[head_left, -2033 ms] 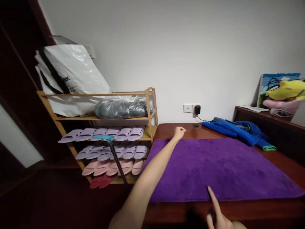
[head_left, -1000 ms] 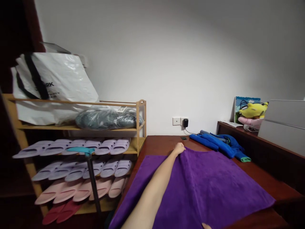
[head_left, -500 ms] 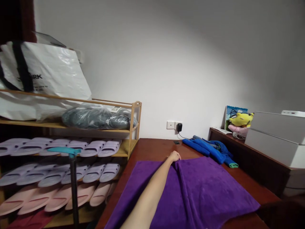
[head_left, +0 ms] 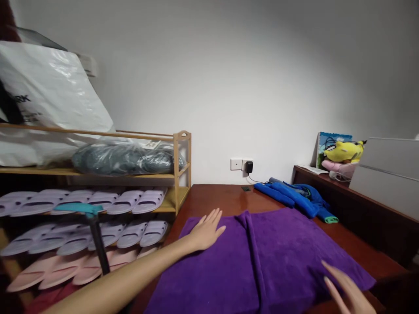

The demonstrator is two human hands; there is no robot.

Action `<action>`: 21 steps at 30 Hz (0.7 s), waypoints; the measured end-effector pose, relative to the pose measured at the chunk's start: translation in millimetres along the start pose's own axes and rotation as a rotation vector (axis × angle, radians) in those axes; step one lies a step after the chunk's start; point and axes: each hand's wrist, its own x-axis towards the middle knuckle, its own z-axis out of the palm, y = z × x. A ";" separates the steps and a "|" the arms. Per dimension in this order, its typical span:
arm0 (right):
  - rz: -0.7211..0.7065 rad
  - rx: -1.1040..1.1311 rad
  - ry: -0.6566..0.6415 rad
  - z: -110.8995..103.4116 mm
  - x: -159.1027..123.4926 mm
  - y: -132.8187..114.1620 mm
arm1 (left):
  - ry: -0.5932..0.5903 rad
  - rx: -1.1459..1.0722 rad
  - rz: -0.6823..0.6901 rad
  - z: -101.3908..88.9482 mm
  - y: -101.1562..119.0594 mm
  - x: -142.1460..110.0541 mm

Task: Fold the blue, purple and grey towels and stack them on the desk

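Observation:
A purple towel (head_left: 216, 274) lies spread over the reddish-brown table, with a raised fold running down its middle. My left hand (head_left: 206, 231) rests flat on the towel's far left part, fingers stretched out, holding nothing. At the lower right, my right hand (head_left: 348, 288) is partly in view, its fingers apart at the towel's right side. Whether the right fingertips touch the cloth I cannot tell.
Rolled blue cloths (head_left: 291, 194) lie at the table's back right. Left stands a wooden rack (head_left: 183, 174) with slippers, a bagged bundle and a white bag (head_left: 55, 87). A teal-topped black pole (head_left: 96, 235) stands before it. White boxes (head_left: 386, 170) sit on the right ledge.
My left hand has let go of the towel's far edge and moved left, now lying flat. My right hand has come into view at the lower right. The view has shifted slightly.

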 end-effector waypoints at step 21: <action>-0.067 -0.937 -0.605 -7.4 75.7 145.2 | -0.002 0.080 -0.202 7.7 -119.9 -40.4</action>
